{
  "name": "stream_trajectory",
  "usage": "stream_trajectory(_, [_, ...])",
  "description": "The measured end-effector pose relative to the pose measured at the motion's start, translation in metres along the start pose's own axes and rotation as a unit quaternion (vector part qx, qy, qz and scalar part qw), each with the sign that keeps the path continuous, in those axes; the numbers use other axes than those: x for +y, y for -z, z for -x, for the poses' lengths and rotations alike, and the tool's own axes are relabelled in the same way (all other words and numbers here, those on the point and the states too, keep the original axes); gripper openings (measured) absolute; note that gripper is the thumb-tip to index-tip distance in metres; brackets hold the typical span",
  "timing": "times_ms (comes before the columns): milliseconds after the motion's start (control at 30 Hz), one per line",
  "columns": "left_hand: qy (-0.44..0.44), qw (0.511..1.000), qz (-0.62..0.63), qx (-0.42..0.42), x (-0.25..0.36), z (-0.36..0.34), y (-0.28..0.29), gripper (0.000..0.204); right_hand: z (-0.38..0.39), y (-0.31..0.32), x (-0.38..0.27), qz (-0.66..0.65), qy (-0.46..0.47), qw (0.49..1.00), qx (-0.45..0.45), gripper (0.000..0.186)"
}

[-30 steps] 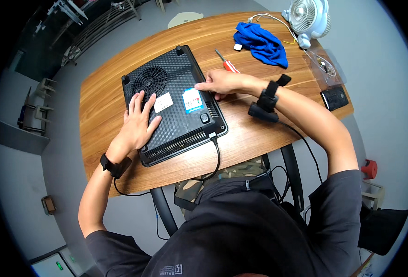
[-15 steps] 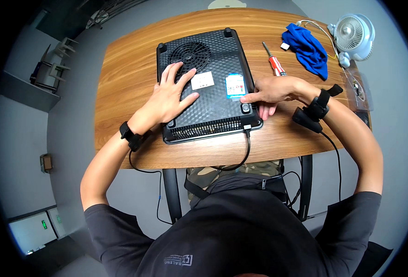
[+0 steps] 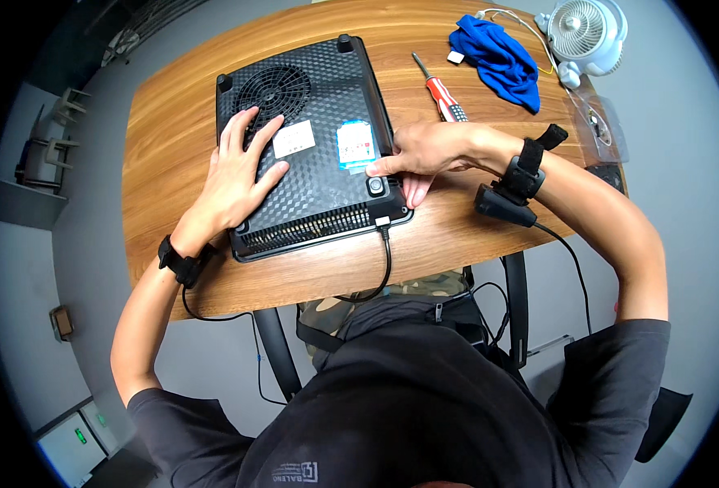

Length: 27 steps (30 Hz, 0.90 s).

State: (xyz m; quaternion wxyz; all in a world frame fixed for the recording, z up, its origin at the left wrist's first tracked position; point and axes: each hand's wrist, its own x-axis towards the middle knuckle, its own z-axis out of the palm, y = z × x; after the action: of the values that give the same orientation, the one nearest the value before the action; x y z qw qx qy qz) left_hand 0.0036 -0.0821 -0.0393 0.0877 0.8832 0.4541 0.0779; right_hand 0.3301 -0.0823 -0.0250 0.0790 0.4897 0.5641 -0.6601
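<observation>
A black induction cooker (image 3: 327, 187) lies upside down on the table, its round fan grille (image 3: 273, 96) and rubber feet facing up. My left hand (image 3: 233, 175) rests on its underside with fingers spread, the fingertips near the grille. At the near right corner, my right hand (image 3: 428, 154) grips the cooker's edge. Its thumb presses on top beside a foot (image 3: 376, 186), and the other fingers are against the side, partly hidden. A white label (image 3: 294, 139) and a blue-and-white label (image 3: 356, 145) lie between my hands. A black cord (image 3: 388, 260) leaves the near side.
Beyond my right hand lies a red-and-white-handled screwdriver (image 3: 440, 91). Farther back is a crumpled blue cloth (image 3: 501, 65), with a white fan (image 3: 583, 34) at the table's far right. A clear plastic package (image 3: 601, 130) lies by the right edge. Both wrists wear black straps with cables.
The whole view has shifted, so the table and everything on it appear farther left and slightly higher. Both hands keep their places on the cooker.
</observation>
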Motion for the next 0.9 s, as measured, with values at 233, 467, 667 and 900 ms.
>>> stream_trajectory(233, [-0.008, 1.000, -0.016, -0.020, 0.000, 0.000, 0.003, 0.065, 0.006, -0.004, -0.004, -0.003, -0.006, 1.000, 0.019, 0.067])
stream_trajectory(467, [0.000, 0.997, -0.054, -0.051, 0.011, 0.001, 0.014, 0.063, 0.003, 0.003, -0.008, 0.082, -0.046, 0.996, 0.005, 0.070])
stream_trajectory(667, [-0.018, 0.999, -0.045, -0.023, 0.023, 0.002, 0.031, 0.057, 0.011, 0.002, -0.017, 0.171, -0.006, 0.984, 0.050, 0.067])
stream_trajectory(900, [-0.235, 0.964, 0.113, -0.047, 0.084, 0.006, 0.036, 0.014, 0.022, -0.011, -0.037, 0.414, 0.141, 0.896, 0.077, 0.048])
